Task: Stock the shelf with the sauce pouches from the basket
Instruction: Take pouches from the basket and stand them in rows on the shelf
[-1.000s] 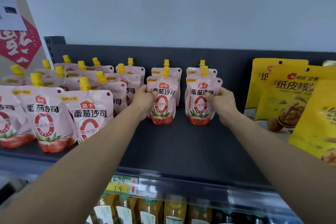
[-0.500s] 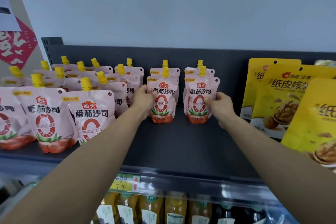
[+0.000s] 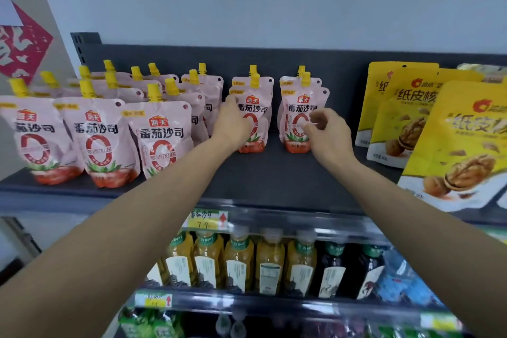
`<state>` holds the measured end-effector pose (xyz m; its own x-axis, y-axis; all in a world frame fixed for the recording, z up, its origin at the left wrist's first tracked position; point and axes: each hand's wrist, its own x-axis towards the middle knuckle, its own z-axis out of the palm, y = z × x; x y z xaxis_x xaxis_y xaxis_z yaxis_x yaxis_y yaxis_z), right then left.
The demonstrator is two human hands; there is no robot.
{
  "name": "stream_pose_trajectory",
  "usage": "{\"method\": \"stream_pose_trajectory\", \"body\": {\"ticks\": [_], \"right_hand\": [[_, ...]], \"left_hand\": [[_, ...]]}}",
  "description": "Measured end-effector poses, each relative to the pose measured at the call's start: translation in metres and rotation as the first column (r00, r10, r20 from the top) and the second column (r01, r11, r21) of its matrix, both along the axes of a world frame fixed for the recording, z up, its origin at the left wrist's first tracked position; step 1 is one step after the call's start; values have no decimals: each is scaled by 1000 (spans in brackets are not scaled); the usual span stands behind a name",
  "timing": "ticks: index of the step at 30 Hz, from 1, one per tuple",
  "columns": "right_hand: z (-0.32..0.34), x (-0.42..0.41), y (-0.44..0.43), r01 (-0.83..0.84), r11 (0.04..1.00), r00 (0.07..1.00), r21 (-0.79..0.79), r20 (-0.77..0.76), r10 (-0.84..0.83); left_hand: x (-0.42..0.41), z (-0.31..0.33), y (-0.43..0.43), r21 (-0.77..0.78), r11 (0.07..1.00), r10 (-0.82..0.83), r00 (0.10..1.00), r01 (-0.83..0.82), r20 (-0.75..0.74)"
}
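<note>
Top tier is a dark grey metal shelf (image 3: 274, 184). Mid-shelf there are two short files of pink plastic sauce pouches with yellow spout caps, two deep each, with a gap between the files.

The person's left hand (image 3: 233, 125) is on the front pouch of the left file (image 3: 258, 118). Back of the hand faces out and covers the pouch's left half, thumb up near the top edge. The fingers are hidden and that patch is blurred, so I can't tell whether it clamps the pouch or just rests on it.

The right hand (image 3: 329, 137) is in front of the front pouch of the right file (image 3: 297, 115). Its fingers (image 3: 318, 115) are loosely curled, thumb apart from them, nothing held. The fingertips overlap the pouch's lower right; can't tell if they make contact.

Both front pouches stand upright, bases on the deck, toward the back.

- Left: a denser block of identical pink pouches (image 3: 162, 137), several rows deep, front row near the lip.
- Right: yellow foil walnut snack bags (image 3: 452, 143), standing.
- Rail: yellow-green price tag (image 3: 205, 221).
- Tier below: clear plastic bottles of yellow drink (image 3: 238, 263), with dark bottles (image 3: 332, 269) beside them.
- Far left wall: red paper decoration (image 3: 24, 44).
</note>
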<state>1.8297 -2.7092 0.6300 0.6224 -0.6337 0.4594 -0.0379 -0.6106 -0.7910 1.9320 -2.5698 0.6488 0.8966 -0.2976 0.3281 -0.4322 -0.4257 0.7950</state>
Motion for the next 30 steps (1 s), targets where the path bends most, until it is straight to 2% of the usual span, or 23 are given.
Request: {"method": "stream_pose_trajectory", "body": {"ticks": [6, 13, 16, 21, 25, 30], "right_hand": [[-4, -54, 46, -110, 976, 991, -186, -91, 94], [-39, -125, 105, -161, 941, 971, -298, -218, 97], [-69, -145, 125, -202, 942, 935, -267, -340, 104], [-129, -163, 148, -293, 948, 829, -127, -527, 185], [-173, -166, 153, -370, 927, 683, -58, -693, 230], [-224, -165, 158, -434, 898, 489, 68, -820, 298]], "left_hand": [[-56, -3, 42, 31, 972, -234, 965, 232, 120], [-117, -36, 102, 147, 893, -445, 885, 426, 138], [-137, -65, 121, 170, 852, -509, 859, 495, 52], [-152, -127, 138, 260, 783, -534, 825, 565, -185], [-154, -176, 150, 303, 740, -516, 796, 601, -317], [-158, -240, 159, 330, 728, -393, 760, 601, -518]]}}
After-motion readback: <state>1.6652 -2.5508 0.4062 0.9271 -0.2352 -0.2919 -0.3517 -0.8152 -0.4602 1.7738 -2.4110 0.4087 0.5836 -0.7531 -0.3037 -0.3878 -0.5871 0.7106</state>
